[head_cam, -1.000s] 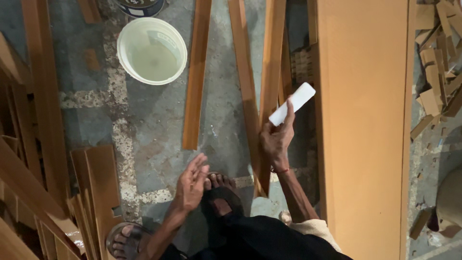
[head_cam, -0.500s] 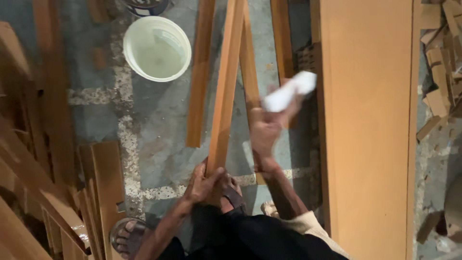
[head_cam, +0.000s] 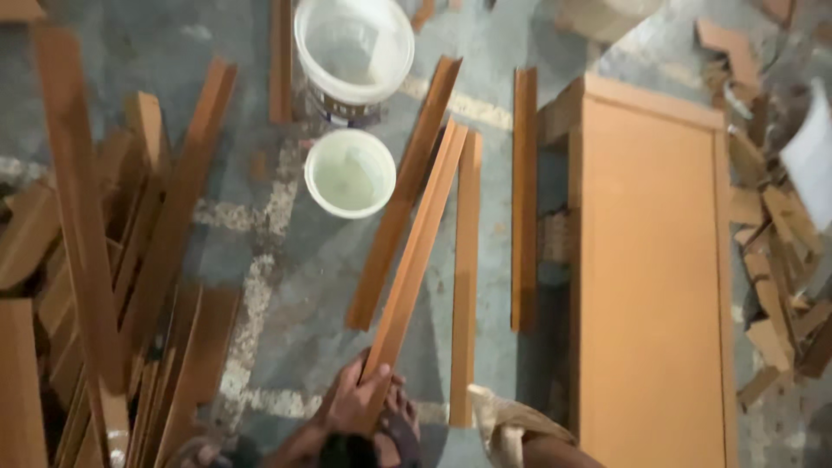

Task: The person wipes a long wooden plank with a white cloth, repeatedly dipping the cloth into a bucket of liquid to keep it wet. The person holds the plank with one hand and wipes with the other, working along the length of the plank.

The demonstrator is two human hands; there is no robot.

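Observation:
My left hand [head_cam: 354, 404] grips the near end of a long orange wooden strip [head_cam: 416, 251]. The strip slants up and away over the concrete floor toward the buckets. Its lower end is just above my sandalled foot [head_cam: 400, 423]. My right hand is out of view; only a beige fold of clothing [head_cam: 507, 425] shows at the bottom right. A blurred white shape [head_cam: 813, 154] hangs at the right edge; what it is cannot be made out.
Three more orange strips [head_cam: 466, 277] lie side by side on the floor. A big orange board [head_cam: 650, 286] lies at the right, with wood offcuts [head_cam: 771, 260] beyond it. Two white buckets [head_cam: 350, 173] stand at the back. Stacked planks [head_cam: 95, 286] fill the left.
The camera has tilted up and back, bringing a second bucket into view. My right hand with the white block has left the view. My left hand still holds the strip, now leaning right.

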